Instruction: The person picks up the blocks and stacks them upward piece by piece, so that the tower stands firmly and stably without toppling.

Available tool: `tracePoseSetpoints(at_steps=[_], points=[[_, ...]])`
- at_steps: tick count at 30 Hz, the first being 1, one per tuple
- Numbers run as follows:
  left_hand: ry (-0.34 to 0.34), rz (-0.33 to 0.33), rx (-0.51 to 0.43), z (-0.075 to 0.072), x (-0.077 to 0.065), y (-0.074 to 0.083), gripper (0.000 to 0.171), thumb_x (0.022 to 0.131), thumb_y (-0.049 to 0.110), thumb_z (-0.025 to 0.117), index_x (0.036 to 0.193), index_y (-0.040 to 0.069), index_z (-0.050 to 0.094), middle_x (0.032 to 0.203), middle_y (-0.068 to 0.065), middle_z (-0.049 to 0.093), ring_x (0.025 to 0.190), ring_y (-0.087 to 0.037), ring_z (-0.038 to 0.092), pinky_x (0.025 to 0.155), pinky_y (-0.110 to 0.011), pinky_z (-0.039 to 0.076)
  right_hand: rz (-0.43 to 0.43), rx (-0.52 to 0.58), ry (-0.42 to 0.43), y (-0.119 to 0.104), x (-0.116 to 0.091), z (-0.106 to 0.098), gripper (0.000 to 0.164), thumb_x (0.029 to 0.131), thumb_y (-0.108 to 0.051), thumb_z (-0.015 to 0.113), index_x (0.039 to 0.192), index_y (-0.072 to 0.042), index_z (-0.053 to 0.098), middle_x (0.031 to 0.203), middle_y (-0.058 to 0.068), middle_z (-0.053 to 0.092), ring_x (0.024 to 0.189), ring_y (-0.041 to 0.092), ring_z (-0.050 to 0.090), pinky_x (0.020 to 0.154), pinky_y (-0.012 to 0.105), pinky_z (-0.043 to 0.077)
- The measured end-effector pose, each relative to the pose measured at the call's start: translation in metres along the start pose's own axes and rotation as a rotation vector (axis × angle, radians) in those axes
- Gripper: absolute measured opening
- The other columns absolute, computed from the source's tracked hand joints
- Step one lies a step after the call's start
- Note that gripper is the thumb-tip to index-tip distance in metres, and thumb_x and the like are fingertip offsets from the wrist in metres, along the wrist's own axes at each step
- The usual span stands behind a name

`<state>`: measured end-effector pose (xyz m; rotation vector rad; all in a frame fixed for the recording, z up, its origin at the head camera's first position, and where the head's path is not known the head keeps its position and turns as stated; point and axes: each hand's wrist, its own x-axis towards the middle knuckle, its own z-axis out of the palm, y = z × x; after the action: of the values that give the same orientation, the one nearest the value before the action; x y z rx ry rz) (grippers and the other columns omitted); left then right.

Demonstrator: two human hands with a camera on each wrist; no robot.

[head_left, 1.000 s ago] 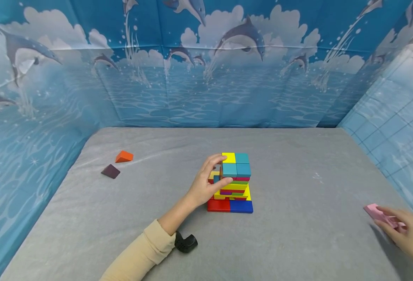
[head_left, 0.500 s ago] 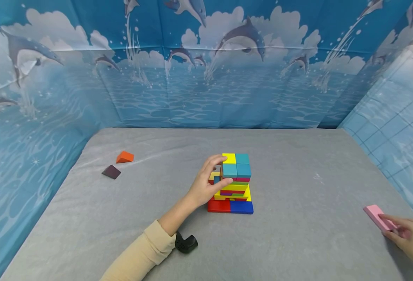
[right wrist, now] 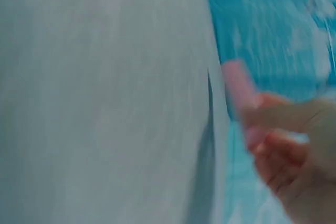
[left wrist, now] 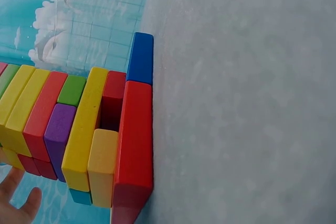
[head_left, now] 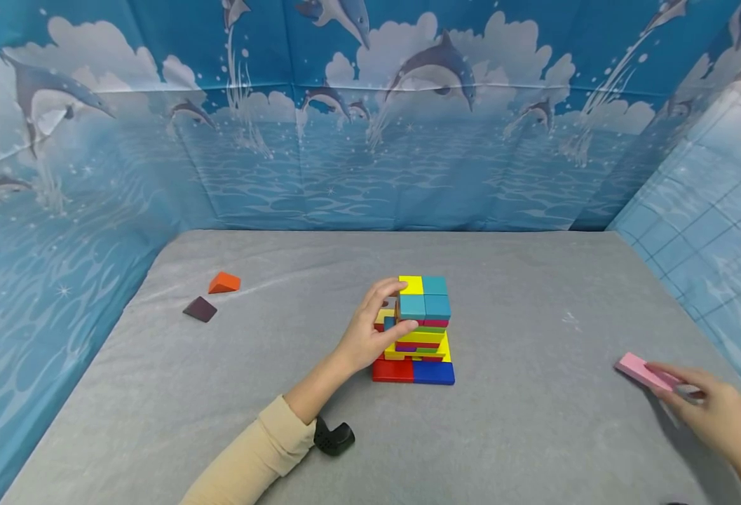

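Note:
In the head view a tower of coloured blocks (head_left: 425,306) stands mid-table, on a flat red block (head_left: 392,371) and a blue block (head_left: 434,373). Teal and yellow blocks form its top. My left hand (head_left: 370,330) is at its left side, thumb in front and fingers toward the back, spread apart. Its fingers also show beside the stack in the left wrist view. Far to the right, my right hand (head_left: 707,403) pinches a long pink block (head_left: 641,369) between thumb and fingers, held at a slant over the grey cloth. The right wrist view blurs this block (right wrist: 240,85).
An orange wedge-shaped block (head_left: 224,283) and a dark brown block (head_left: 200,309) lie at the left on the grey cloth (head_left: 534,294). A black wrist device (head_left: 334,436) sits under the left sleeve. Blue dolphin-print curtains (head_left: 370,168) enclose the back and sides.
The right hand first shifts the pink block slightly within its fingers, then carries it left toward the tower. The left hand and the tower stay where they were.

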<state>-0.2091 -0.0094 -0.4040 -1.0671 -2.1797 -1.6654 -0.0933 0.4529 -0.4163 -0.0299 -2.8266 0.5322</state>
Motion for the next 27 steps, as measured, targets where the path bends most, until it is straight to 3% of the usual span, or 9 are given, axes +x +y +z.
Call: tracePoseSetpoints(at_steps=[2, 6, 8, 11, 16, 21, 27], points=[[0.001, -0.001, 0.003, 0.000, 0.000, 0.000, 0.064, 0.086, 0.058, 0.047, 0.133, 0.015, 0.037, 0.138, -0.009, 0.034, 0.117, -0.024, 0.040, 0.089, -0.052, 0.039, -0.054, 0.056, 0.011, -0.022, 0.011, -0.003, 0.030, 0.079, -0.010, 0.071, 0.106, 0.001, 0.064, 0.101, 0.003, 0.063, 0.082, -0.014, 0.041, 0.056, 0.014, 0.041], [0.000, -0.005, 0.009, -0.001, 0.000, 0.000, 0.064, 0.087, 0.058, 0.047, 0.133, 0.015, 0.037, 0.137, -0.008, 0.035, 0.116, -0.022, 0.041, 0.090, -0.050, 0.040, -0.197, 0.212, 0.042, -0.077, 0.036, -0.007, 0.031, 0.079, -0.007, 0.071, 0.109, -0.006, 0.065, 0.102, -0.032, 0.046, 0.086, -0.016, 0.038, 0.061, 0.006, 0.034], [-0.003, -0.005, 0.014, -0.001, 0.000, 0.000, 0.063, 0.087, 0.057, 0.047, 0.133, 0.015, 0.037, 0.137, -0.008, 0.035, 0.116, -0.022, 0.041, 0.090, -0.048, 0.041, -0.283, 0.271, 0.065, -0.109, 0.048, -0.008, 0.034, 0.076, -0.001, 0.071, 0.109, -0.008, 0.066, 0.105, -0.032, 0.048, 0.085, -0.010, 0.042, 0.061, 0.007, 0.034], [-0.006, -0.003, 0.017, 0.000, 0.000, 0.000, 0.062, 0.087, 0.055, 0.048, 0.133, 0.015, 0.037, 0.138, -0.008, 0.034, 0.116, -0.022, 0.040, 0.090, -0.047, 0.041, -0.430, 0.345, 0.082, -0.153, 0.065, -0.008, 0.040, 0.072, 0.007, 0.071, 0.109, -0.008, 0.067, 0.108, -0.016, 0.056, 0.089, -0.003, 0.047, 0.067, 0.008, 0.037], [-0.010, -0.015, 0.021, 0.000, 0.000, 0.000, 0.061, 0.088, 0.054, 0.049, 0.134, 0.015, 0.036, 0.138, -0.007, 0.034, 0.117, -0.021, 0.040, 0.091, -0.044, 0.041, -0.567, 0.488, -0.008, -0.209, 0.086, -0.006, 0.042, 0.072, 0.011, 0.069, 0.111, -0.005, 0.065, 0.111, 0.005, 0.058, 0.102, 0.002, 0.049, 0.081, 0.008, 0.040], [-0.022, -0.040, 0.023, -0.001, 0.001, 0.002, 0.060, 0.087, 0.053, 0.050, 0.134, 0.018, 0.035, 0.138, -0.006, 0.034, 0.119, -0.019, 0.039, 0.092, -0.041, 0.041, -0.627, 0.520, -0.090, -0.239, 0.101, 0.002, 0.037, 0.077, 0.005, 0.068, 0.112, -0.005, 0.065, 0.112, 0.005, 0.059, 0.105, 0.006, 0.049, 0.083, 0.012, 0.042], [-0.024, -0.035, 0.022, -0.002, 0.001, 0.002, 0.062, 0.087, 0.054, 0.049, 0.136, 0.018, 0.033, 0.138, -0.006, 0.034, 0.118, -0.019, 0.039, 0.092, -0.042, 0.040, -0.650, 0.526, -0.123, -0.256, 0.113, 0.013, 0.035, 0.079, 0.002, 0.067, 0.113, -0.007, 0.065, 0.112, 0.005, 0.060, 0.105, 0.014, 0.051, 0.082, 0.013, 0.043]])
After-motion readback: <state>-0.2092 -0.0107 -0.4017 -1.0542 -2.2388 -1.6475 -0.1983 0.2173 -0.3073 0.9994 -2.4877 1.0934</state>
